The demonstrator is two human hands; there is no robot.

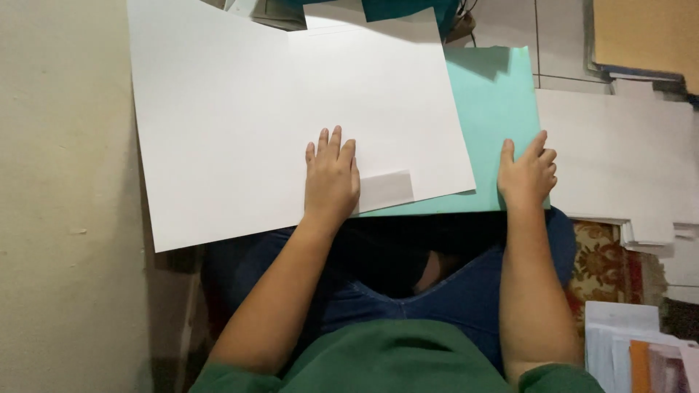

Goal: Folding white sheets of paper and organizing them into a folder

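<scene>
Your left hand [331, 178] rests on matt, smooth white paper sheet [240, 124] | your right hand [528, 175] on matt pale-green card [499, 109] | lap: blue denim cloth [473, 291] | floor: patterned woven rug [604, 266], glossy tiles [561, 44]

The big white sheet [240, 116] is the landmark. Its whole upper surface lies bare and flat, open to a sweeping hand; only the left hand [331, 178] rests flat near its lower edge. Left of the sheet a pale wall [65, 204] closes that side. Right of it, the green sheet [499, 102] lies flat, with the right hand [528, 175] on its lower corner. Beyond it, stacked papers [626, 153] crowd the floor. Below the sheet, knees in blue jeans [466, 291] block passage.
</scene>
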